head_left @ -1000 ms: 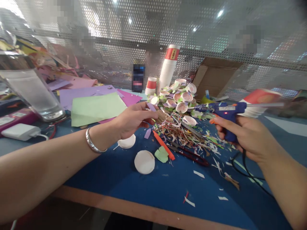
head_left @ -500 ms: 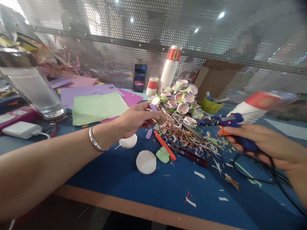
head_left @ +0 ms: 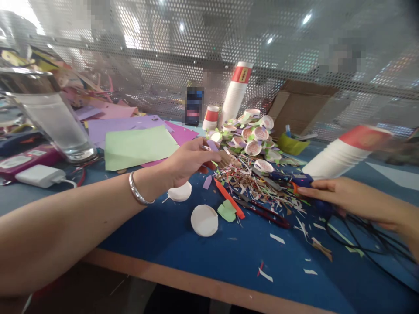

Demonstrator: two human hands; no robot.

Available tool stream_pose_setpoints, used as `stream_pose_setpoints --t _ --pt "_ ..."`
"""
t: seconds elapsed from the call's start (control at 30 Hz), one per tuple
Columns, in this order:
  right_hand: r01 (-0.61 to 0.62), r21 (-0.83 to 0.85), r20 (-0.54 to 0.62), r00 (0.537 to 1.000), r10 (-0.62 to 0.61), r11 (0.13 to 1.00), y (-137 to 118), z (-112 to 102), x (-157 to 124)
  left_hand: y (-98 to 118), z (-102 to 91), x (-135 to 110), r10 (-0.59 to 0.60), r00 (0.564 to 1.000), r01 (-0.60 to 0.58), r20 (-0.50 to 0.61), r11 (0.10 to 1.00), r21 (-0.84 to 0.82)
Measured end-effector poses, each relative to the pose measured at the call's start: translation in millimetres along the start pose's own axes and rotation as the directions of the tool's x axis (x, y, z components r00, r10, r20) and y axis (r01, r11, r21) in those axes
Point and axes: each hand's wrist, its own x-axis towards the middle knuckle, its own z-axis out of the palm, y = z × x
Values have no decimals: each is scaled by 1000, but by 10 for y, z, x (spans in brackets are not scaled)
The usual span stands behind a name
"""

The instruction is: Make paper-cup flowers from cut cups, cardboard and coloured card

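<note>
My left hand (head_left: 188, 161), with a silver bangle at the wrist, hovers left of the scrap heap. Its fingers are closed on a small purple paper piece (head_left: 212, 145); a brown paper bit (head_left: 224, 158) shows beyond the fingertips. In my right hand (head_left: 343, 196) is a blue hot glue gun (head_left: 303, 178), held low, its nozzle pointing left toward the heap and a finger at the orange trigger. Below my left hand lie two white paper discs (head_left: 204, 220) (head_left: 180, 192), a green paper shape (head_left: 227, 211) and an orange stick (head_left: 229, 199).
Paper scraps (head_left: 255, 183) surround dark-handled scissors (head_left: 265, 213). Behind them are a pile of cut cup pieces (head_left: 253, 148), stacked paper cups (head_left: 234, 98) and a tilted cup stack (head_left: 340, 152). Coloured sheets (head_left: 140, 148), a water glass (head_left: 60, 122) and a power strip (head_left: 26, 161) occupy the left.
The glue gun has come down and left toward the scraps in my right hand. My left hand keeps nearly the same pose, while the whole view has shifted slightly.
</note>
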Motion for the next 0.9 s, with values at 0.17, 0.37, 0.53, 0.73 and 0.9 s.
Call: stream_pose_setpoints --t 0.17,0.37,0.53,0.73,0.9 --pt "17 -358 -74 996 -46 934 -243 2 -24 7 14 -3 10 998 -10 -63 1000 6" --pt "385 -203 54 923 -382 901 -1261 496 -35 21 22 -18 56 993 -57 -105 998 -9" --pt "546 -230 224 835 -503 805 -1736 866 216 -4 0 27 93 972 -116 -215 989 -96" --pt "542 -166 316 821 -476 824 -1817 1000 351 -7 -28 77 104 938 -149 -331 982 -113" --pt "482 -85 356 832 -425 872 -1814 981 373 -14 -42 97 104 936 -146 -336 984 -104"
